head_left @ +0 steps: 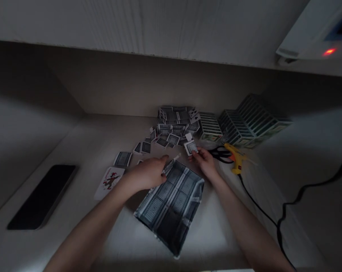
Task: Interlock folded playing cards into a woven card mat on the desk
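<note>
My left hand (pixel 145 174) is pinching a thin card strip (pixel 168 167) over the flat card panel (pixel 171 207), while my right hand (pixel 205 162) is gripping a small card (pixel 190 147) beside the loose cards (pixel 156 141) towards the surface's (pixel 108 132) back edge.

A pale built-in desk (pixel 97 130) is serving as a home craft corner, sheltered beneath a white overhead cabinet (pixel 131 22). A smartphone (pixel 42 196) is lying beside scattered playing cards (pixel 173 126), while a yellow glue gun (pixel 237 158), black-handled scissors (pixel 219 154) and stacked card boxes (pixel 250 121) are sitting nearby, suggesting a domestic workspace rather than a workshop.
</note>
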A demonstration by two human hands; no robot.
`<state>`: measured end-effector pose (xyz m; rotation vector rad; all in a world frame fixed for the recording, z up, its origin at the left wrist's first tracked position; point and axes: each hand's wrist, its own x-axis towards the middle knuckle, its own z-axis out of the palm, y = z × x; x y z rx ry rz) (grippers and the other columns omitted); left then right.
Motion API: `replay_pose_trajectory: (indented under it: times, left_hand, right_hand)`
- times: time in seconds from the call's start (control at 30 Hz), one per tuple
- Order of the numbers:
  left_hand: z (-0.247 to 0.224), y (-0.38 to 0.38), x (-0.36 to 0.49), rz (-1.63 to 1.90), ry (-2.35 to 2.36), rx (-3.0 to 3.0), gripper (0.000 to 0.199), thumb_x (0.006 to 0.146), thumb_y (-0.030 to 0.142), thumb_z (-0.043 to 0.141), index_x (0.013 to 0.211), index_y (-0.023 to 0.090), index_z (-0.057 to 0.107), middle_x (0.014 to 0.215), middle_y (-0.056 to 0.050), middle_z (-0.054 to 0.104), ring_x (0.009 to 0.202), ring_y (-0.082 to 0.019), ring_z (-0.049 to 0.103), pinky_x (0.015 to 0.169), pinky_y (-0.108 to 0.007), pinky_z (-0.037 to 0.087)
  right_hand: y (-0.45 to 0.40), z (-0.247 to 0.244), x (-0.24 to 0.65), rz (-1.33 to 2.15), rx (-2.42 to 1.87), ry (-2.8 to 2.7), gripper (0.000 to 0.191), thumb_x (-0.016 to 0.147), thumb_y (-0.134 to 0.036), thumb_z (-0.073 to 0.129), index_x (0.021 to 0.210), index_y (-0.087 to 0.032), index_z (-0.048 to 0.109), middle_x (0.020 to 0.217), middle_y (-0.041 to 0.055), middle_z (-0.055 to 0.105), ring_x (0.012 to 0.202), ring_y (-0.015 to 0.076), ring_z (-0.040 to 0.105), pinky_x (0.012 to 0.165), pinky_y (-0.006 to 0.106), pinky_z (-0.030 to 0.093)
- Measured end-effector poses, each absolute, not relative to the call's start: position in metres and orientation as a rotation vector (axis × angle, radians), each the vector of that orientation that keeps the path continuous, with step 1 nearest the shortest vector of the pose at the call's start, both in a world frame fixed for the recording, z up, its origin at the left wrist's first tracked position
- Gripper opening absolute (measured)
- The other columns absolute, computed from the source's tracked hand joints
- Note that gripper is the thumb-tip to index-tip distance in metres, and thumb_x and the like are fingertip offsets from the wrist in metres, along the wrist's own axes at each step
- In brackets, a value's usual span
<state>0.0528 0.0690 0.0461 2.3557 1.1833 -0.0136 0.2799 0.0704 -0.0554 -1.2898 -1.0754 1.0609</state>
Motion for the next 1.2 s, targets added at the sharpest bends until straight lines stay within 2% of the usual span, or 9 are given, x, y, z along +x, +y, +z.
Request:
replay_pose_trajectory:
  times: [0.17, 0.33, 0.47, 0.67, 0.9, 1.1, 1.2]
  left_hand:
    - [0.039, 0.076, 0.047, -0.017, 1.250, 2.244, 0.047, 0.074, 0.030, 0.051, 0.119, 0.017, 0.046, 0.102, -0.010, 0.065, 0.088, -0.023, 0.062, 0.069, -0.026, 0.045]
    - [0.020, 0.094, 0.050, 0.439, 1.125, 2.131, 0.051, 0.076, 0.036, 0.050, 0.123, 0.017, 0.046, 0.122, -0.010, 0.055, 0.099, -0.020, 0.059, 0.082, -0.027, 0.045]
    - [-0.006, 0.105, 0.060, 0.747, 1.057, 1.901, 0.035, 0.078, 0.036, 0.049, 0.104, 0.018, 0.063, 0.107, -0.005, 0.065, 0.096, -0.019, 0.060, 0.085, -0.029, 0.044]
    - [-0.029, 0.100, 0.072, 0.958, 1.158, 1.553, 0.035, 0.076, 0.043, 0.051, 0.090, 0.015, 0.067, 0.090, -0.003, 0.070, 0.088, -0.021, 0.061, 0.081, -0.031, 0.045]
    - [-0.030, 0.085, 0.071, 0.949, 0.818, 1.420, 0.043, 0.074, 0.036, 0.057, 0.112, 0.017, 0.054, 0.105, -0.007, 0.064, 0.100, -0.021, 0.056, 0.090, -0.034, 0.039]
    - [-0.033, 0.073, 0.079, 1.005, 0.909, 1.363, 0.047, 0.074, 0.036, 0.058, 0.115, 0.017, 0.048, 0.101, -0.007, 0.063, 0.098, -0.020, 0.055, 0.091, -0.034, 0.037]
    - [-0.032, 0.074, 0.081, 0.956, 0.800, 1.223, 0.044, 0.080, 0.042, 0.043, 0.114, 0.015, 0.051, 0.103, -0.008, 0.064, 0.101, -0.022, 0.055, 0.089, -0.035, 0.038]
  right_hand:
    - [0.071, -0.059, 0.281, 0.957, -1.296, -1.032, 0.027, 0.071, -0.045, 0.058, 0.082, -0.021, 0.054, 0.069, -0.0017, 0.059, 0.060, 0.0145, 0.055, 0.059, 0.028, 0.044]
    - [0.072, -0.064, 0.281, 0.840, -1.315, -0.992, 0.024, 0.068, -0.042, 0.061, 0.078, -0.021, 0.056, 0.072, -0.0020, 0.058, 0.064, 0.0141, 0.051, 0.061, 0.026, 0.040]
    - [0.066, -0.061, 0.277, 0.815, -1.315, -0.966, 0.023, 0.072, -0.043, 0.057, 0.080, -0.021, 0.055, 0.077, -0.0009, 0.059, 0.070, 0.0159, 0.053, 0.066, 0.028, 0.041]
    - [0.053, -0.056, 0.267, 0.848, -1.292, -0.959, 0.023, 0.074, -0.044, 0.055, 0.084, -0.024, 0.053, 0.081, -0.0009, 0.061, 0.078, 0.0191, 0.056, 0.070, 0.031, 0.043]
    - [0.050, -0.053, 0.259, 0.920, -1.251, -1.001, 0.021, 0.076, -0.042, 0.055, 0.087, -0.025, 0.050, 0.075, -0.0018, 0.061, 0.069, 0.0172, 0.058, 0.065, 0.030, 0.043]
    - [0.049, -0.048, 0.259, 0.900, -1.304, -1.035, 0.025, 0.075, -0.047, 0.053, 0.086, -0.025, 0.047, 0.065, -0.0023, 0.060, 0.062, 0.0181, 0.057, 0.058, 0.030, 0.043]
    - [0.050, -0.049, 0.263, 0.879, -1.301, -1.030, 0.026, 0.074, -0.048, 0.054, 0.085, -0.025, 0.047, 0.064, -0.0025, 0.060, 0.059, 0.0176, 0.056, 0.055, 0.029, 0.042]
